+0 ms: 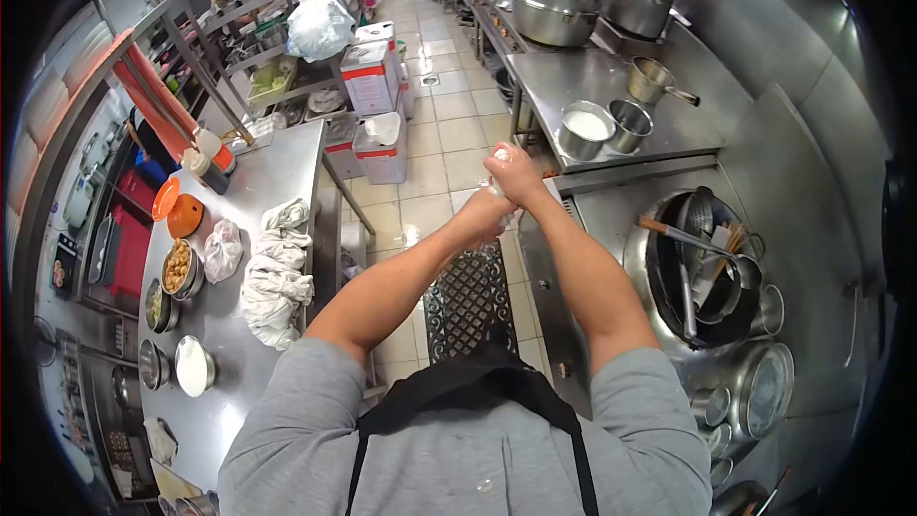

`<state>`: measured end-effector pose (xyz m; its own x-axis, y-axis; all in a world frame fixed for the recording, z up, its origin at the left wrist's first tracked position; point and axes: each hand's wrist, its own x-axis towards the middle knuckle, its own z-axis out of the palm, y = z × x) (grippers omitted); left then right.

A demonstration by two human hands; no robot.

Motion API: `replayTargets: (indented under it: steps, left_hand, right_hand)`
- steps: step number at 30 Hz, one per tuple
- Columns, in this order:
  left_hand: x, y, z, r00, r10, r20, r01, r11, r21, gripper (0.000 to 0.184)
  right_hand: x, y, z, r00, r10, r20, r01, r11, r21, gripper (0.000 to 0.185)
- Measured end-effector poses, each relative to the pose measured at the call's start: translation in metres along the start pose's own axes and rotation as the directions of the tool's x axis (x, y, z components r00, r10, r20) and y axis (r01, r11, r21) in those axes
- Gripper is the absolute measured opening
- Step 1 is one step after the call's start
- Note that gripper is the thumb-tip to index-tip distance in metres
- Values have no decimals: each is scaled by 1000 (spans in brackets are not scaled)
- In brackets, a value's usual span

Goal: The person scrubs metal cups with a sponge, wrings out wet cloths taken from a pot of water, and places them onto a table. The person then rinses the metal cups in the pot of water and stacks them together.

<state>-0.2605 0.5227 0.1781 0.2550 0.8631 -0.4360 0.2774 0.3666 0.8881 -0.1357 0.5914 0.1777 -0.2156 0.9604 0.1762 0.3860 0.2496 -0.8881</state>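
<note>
Both arms reach forward over the floor, with the hands close together. My right hand [514, 175] is wrapped round a bunched white cloth [501, 155], part of which sticks out above the fingers. Just below and to the left, my left hand [485, 213] is closed on the lower part of the same cloth. Fingers hide most of it, and it looks wet and twisted. Several crumpled white cloths [277, 277] lie in a row along the edge of the steel table on the left.
The steel table [224, 311] also bears a white-filled bowl [195, 367], a bowl of brown chunks [179, 266] and a plastic bag [223, 250]. On the right are a wok [669, 272] with ladles and a counter with pots [586, 129]. A patterned mat [468, 301] covers the floor.
</note>
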Motion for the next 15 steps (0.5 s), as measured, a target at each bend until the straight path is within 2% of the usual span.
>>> replayTargets:
  steps: [1, 2, 4, 6, 8, 10, 11, 12, 13, 14, 15]
  left_hand:
    - [22, -7, -3, 997, 69, -46, -67, 997, 34, 30]
    - [41, -16, -6, 987, 135, -89, -129, 989, 70, 32]
    - [66, -21, -17, 946, 296, -132, -237, 910, 341, 35]
    - [98, -35, -27, 912, 385, -140, -256, 802, 540, 38]
    - [141, -61, -37, 896, 417, -156, -219, 718, 660, 40]
    - [152, -70, -35, 911, 357, -207, -164, 774, 612, 43]
    - [157, -71, -37, 909, 336, -247, -134, 796, 590, 44]
    - [198, -119, -40, 956, 203, -210, -109, 915, 388, 49]
    - [201, -126, -43, 930, 322, -176, -241, 898, 368, 51]
    - [204, -133, -46, 889, 436, -140, -369, 864, 343, 53]
    - [182, -110, -59, 931, 323, -173, -275, 928, 252, 49]
  right_hand:
    - [29, 37, 16, 994, -100, -37, 95, 988, -120, 24]
    - [37, 41, 23, 996, -76, -37, 70, 986, -151, 24]
    - [56, 44, 34, 998, -38, -44, 28, 977, -212, 25]
    - [76, 58, 47, 1000, -4, -23, -1, 973, -233, 25]
    - [94, 81, 62, 999, 5, -37, -14, 969, -246, 25]
    - [107, 109, 77, 997, -22, -70, 4, 969, -249, 25]
    - [115, 166, 99, 994, -110, -26, 97, 952, -291, 25]
    - [123, 188, 107, 997, -78, 18, 80, 953, -292, 26]
    - [131, 212, 116, 997, -46, 63, 63, 953, -296, 28]
    - [142, 228, 121, 983, 108, 147, -43, 919, -392, 28]
    - [132, 197, 102, 949, 259, 178, -243, 964, -107, 31]
